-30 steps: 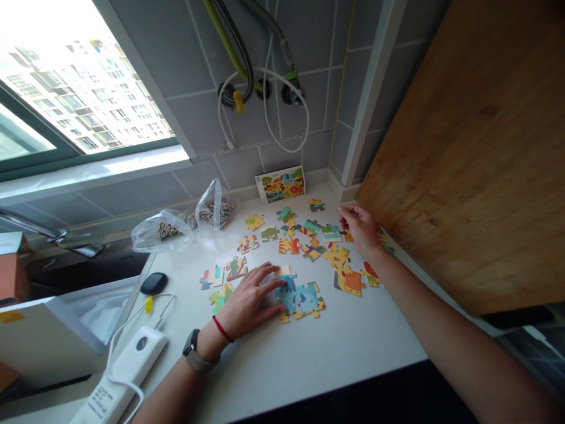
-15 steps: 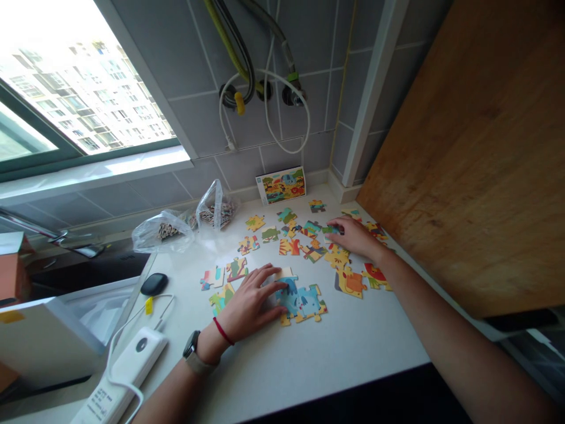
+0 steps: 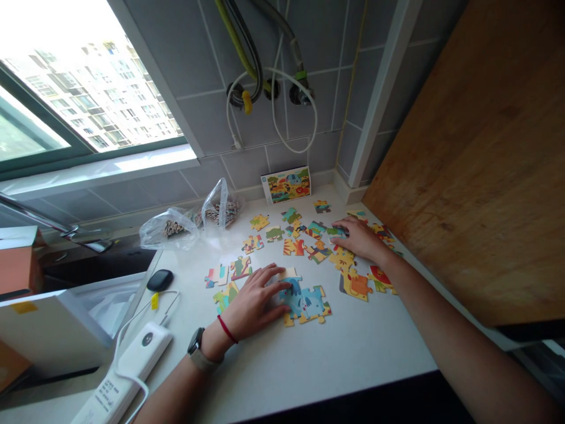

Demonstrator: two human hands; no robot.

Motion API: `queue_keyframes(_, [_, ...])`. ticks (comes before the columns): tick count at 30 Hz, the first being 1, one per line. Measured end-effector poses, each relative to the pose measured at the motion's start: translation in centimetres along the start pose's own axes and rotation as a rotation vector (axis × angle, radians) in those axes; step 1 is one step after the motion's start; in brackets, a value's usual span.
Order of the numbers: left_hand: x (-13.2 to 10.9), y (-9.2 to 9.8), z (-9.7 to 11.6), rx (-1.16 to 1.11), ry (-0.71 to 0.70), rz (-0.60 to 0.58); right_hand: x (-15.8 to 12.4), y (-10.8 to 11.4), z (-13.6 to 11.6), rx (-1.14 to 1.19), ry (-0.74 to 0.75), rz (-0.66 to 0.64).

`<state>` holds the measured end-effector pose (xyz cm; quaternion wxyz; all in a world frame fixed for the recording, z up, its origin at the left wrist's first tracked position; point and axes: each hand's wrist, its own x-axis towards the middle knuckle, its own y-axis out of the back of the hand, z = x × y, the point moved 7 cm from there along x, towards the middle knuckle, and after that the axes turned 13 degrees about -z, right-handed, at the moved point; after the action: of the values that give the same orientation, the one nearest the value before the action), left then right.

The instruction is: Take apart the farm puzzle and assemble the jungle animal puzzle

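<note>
My left hand (image 3: 260, 297) lies with its fingers spread, the tips touching the joined blue elephant puzzle pieces (image 3: 314, 303). At the right of the scattered pieces, my right hand (image 3: 359, 237) has its thumb and fingers closed around the edges of a green and teal puzzle piece (image 3: 338, 232). Below that hand are a yellow puzzle piece (image 3: 342, 257) and an orange and yellow animal section (image 3: 355, 285). A red and yellow lion piece (image 3: 380, 278) is partly covered by my right forearm. Left of my left hand lies a green puzzle piece (image 3: 225, 296).
A picture card (image 3: 286, 185) leans against the tiled wall. Clear plastic bags (image 3: 176, 228) with more pieces stand near the sink. A black mouse-like object (image 3: 159, 280) and a white power bank (image 3: 132, 368) with a cable lie left. A wooden panel (image 3: 445, 176) bounds the right side.
The whole view has shifted slightly, so everything appears a little further right. Both hands keep their places relative to the puzzle pieces.
</note>
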<state>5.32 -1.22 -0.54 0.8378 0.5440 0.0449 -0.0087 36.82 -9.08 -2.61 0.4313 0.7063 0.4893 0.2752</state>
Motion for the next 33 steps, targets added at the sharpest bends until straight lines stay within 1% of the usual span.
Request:
queue_keyframes(11, [0.1,0.2,0.3,0.018,0.006,-0.008,0.1,0.3,0.0,0.075,0.009,0.061])
queue_keyframes(15, [0.1,0.1,0.1,0.042,0.047,0.021,0.0,0.4,-0.3,0.118,-0.004,0.143])
queue_keyframes(18, [0.0,0.1,-0.2,0.058,0.073,0.045,-0.3,0.8,-1.2,0.179,-0.004,0.222])
queue_keyframes(20, [0.0,0.0,-0.2,0.054,0.068,0.047,-0.5,0.9,-2.1,0.236,0.036,0.249])
queue_keyframes(23, [0.0,0.0,-0.2,0.048,0.068,0.057,-0.8,0.9,-3.3,0.317,0.088,0.248])
queue_keyframes(26, [0.0,0.1,-0.3,0.061,0.098,0.084,-1.0,0.5,-3.5,0.424,0.055,0.226])
queue_keyframes(29, [-0.1,0.4,-1.0,0.078,0.160,0.131,-1.2,0.5,-3.9,0.531,0.055,0.223])
queue_keyframes(33, [-0.8,1.1,-3.3,0.109,0.288,0.248,-1.5,1.2,-4.9,0.636,0.122,0.214])
